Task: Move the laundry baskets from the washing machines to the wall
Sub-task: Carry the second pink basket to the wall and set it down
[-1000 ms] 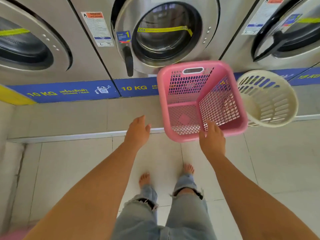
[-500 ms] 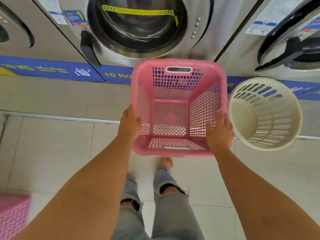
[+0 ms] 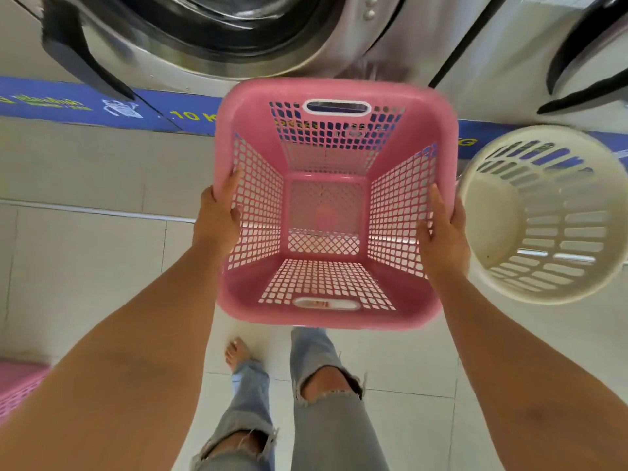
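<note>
1. At the far left edge, a second pink basket (image 3: pixel 17 389) lay partly in view on the floor (image 3: pixel 85 266), well apart from the machines.
2. The left hand (image 3: pixel 217 219) was clamped on the left rim of the pink basket (image 3: pixel 326 294), thumb hooked inside against the mesh wall. One second earlier this hand hung free in the air, short of the basket; half a second earlier it had just met the rim.
3. The pink basket was held between both hands, in front of the washing machine (image 3: pixel 238 39), mouth up toward the camera. Earlier it leaned tilted at the machine base; it was now squared up and appeared lifted clear of the floor, its rim above the person's legs.
4. The right hand (image 3: pixel 441 239) was clenched on the right rim, fingers spread along the inner mesh.
5. To the right, the cream round basket (image 3: pixel 543 215) sat just beside the pink one, untouched, against the machine base.
6. Judgement: the pick-up step was complete. Carrying to the wall came next, and the cream basket remained to be moved.
</note>
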Tool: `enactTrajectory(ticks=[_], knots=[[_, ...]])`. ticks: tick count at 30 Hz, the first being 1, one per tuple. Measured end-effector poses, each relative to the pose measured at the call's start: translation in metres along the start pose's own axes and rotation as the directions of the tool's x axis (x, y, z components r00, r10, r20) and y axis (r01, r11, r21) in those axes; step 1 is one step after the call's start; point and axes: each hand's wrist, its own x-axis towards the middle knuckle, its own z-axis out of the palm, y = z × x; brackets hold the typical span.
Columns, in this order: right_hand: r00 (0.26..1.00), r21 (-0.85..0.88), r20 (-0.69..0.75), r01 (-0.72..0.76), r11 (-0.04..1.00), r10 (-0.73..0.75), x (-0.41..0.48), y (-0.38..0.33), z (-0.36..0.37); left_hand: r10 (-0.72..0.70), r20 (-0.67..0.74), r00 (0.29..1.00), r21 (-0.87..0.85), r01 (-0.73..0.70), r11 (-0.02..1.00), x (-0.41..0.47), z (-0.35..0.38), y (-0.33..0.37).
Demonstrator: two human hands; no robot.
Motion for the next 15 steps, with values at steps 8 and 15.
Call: enactTrajectory(ticks=[8,15], knots=[[0.999,-0.005,-0.041,0.011,1.000,-0.012,-0.007,-0.001,0.000,-0.027,-0.050,0.998,-0.003,0.027,1.000,-0.008,-0.002,0.002],[1.000,-0.028,0.002,0.017,0.999,-0.017,-0.050,-0.027,-0.012,-0.090,-0.059,0.994,0.032,0.092,0.995,-0.057,-0.035,-0.020]])
